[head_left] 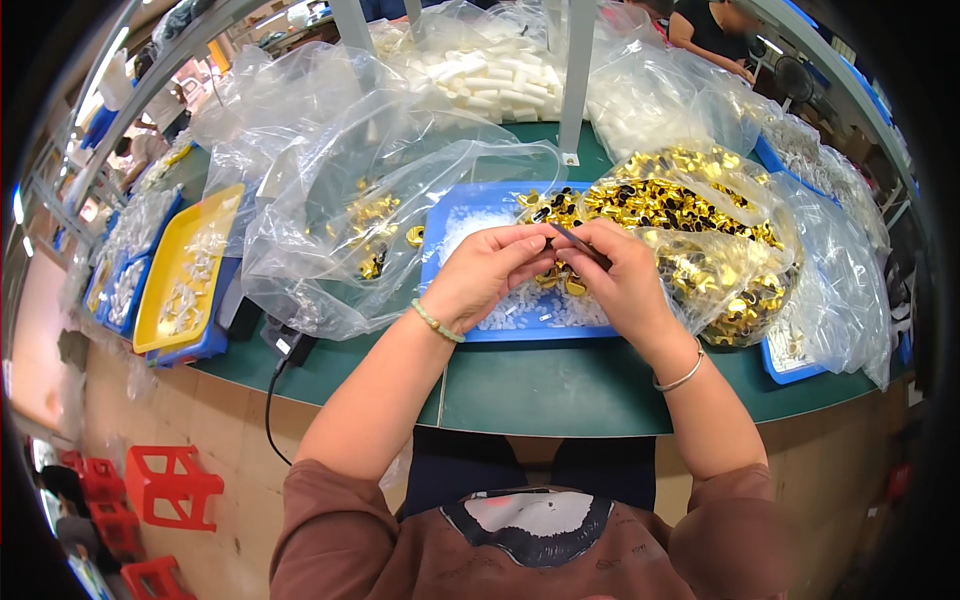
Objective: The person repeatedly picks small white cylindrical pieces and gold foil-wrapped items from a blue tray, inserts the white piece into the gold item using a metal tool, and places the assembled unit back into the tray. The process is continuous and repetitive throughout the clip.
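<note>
Over a blue tray point(432, 250), both my hands meet with the fingertips nearly touching. My left hand point(492, 268) is pinched closed on a small dark piece, mostly hidden by the fingers. A dark slim tool point(582, 245) is gripped in my right hand point(625, 280), its tip pointing toward my left fingertips. Small whitish translucent pieces point(540, 312) lie in the tray. Shiny gold pieces point(550, 207) are heaped at its far right, spreading from a clear plastic bag point(735, 235) full of them.
Left of the tray lies a clear bag point(300, 250) with some gold pieces. A yellow tray point(160, 325) stands farther left. Bags of white cylinders point(490, 80) sit behind a grey metal post point(577, 85). A black cable point(268, 415) hangs off the green table point(540, 400).
</note>
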The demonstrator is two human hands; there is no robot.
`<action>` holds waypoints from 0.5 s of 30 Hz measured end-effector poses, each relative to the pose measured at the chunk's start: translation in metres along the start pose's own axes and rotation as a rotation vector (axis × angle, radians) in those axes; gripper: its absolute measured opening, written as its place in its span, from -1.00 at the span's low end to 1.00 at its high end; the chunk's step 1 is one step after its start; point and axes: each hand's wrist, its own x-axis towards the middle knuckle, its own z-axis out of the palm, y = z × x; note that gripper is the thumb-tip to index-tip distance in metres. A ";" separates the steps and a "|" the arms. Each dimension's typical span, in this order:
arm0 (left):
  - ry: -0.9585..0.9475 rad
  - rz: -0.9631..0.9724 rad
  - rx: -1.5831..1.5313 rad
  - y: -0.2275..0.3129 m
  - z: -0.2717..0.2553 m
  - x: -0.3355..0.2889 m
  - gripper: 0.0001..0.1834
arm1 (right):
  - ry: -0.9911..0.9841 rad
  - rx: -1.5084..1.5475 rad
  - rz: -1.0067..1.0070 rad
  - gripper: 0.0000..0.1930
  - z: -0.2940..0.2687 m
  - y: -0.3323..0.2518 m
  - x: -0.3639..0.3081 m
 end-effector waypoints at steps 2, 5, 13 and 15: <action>-0.036 0.027 -0.030 0.000 0.000 0.000 -0.68 | 0.033 0.037 0.015 -0.87 0.000 0.000 0.000; -0.022 0.118 0.114 0.004 0.007 -0.001 -0.64 | 0.080 0.100 0.101 -0.87 -0.002 -0.001 0.000; -0.034 0.321 0.289 -0.001 0.015 -0.003 -0.40 | 0.048 0.071 0.066 -0.90 -0.007 -0.005 0.002; -0.043 0.307 0.295 -0.001 0.014 -0.003 -0.41 | 0.062 0.105 0.039 -0.90 -0.004 -0.003 0.001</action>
